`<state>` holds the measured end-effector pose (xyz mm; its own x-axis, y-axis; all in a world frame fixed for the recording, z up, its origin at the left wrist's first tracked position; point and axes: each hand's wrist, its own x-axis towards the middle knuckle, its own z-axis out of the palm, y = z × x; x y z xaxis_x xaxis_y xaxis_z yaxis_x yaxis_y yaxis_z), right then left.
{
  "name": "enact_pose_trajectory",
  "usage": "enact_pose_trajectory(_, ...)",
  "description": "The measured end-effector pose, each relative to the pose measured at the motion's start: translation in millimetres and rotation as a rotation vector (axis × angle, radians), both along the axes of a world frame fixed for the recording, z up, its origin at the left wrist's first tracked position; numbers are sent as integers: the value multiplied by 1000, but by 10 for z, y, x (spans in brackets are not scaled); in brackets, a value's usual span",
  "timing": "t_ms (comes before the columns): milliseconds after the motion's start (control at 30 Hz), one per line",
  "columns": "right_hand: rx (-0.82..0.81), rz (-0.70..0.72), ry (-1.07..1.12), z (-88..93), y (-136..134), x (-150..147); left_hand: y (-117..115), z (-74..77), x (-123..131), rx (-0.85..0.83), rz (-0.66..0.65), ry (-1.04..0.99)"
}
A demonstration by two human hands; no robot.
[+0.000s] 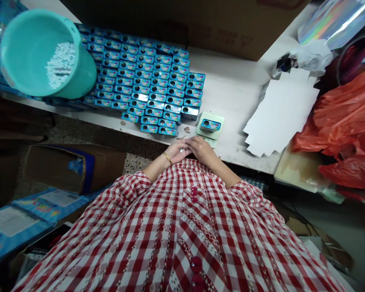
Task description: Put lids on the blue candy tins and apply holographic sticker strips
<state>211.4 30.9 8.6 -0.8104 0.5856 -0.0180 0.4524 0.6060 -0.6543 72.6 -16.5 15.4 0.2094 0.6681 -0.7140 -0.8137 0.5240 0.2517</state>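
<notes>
At the near edge of the white table (231, 87): left hand (175, 153), palm up, loosely cupped under a small white piece (181, 150); right hand (201, 151), fingers bent over that palm, grip indeterminable. One o'clock from the hands: blue box (211, 125) on pale green scale (220, 132). Eleven: blue boxes (153, 77), rowed. Ten: turquoise bucket (86, 75), white pieces (61, 65) inside.
</notes>
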Motion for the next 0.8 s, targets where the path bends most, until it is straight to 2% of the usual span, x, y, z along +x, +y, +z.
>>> enact_pose_trajectory(133,-22,75,-12,-19,36,84,-9,-4,7,12,-45,11)
enact_pose_trajectory(267,-30,58,-3,11,147,148,81,38,42,-5,-58,15)
enact_pose_trajectory(567,-42,-229,32,-36,522,213,489,100,150,43,-15,53)
enact_pose_trajectory(700,-22,-399,77,-89,647,251,621,103,161,33,-5,106)
enact_pose_trajectory(800,-6,-467,96,-124,714,267,693,105,160,10,-6,145)
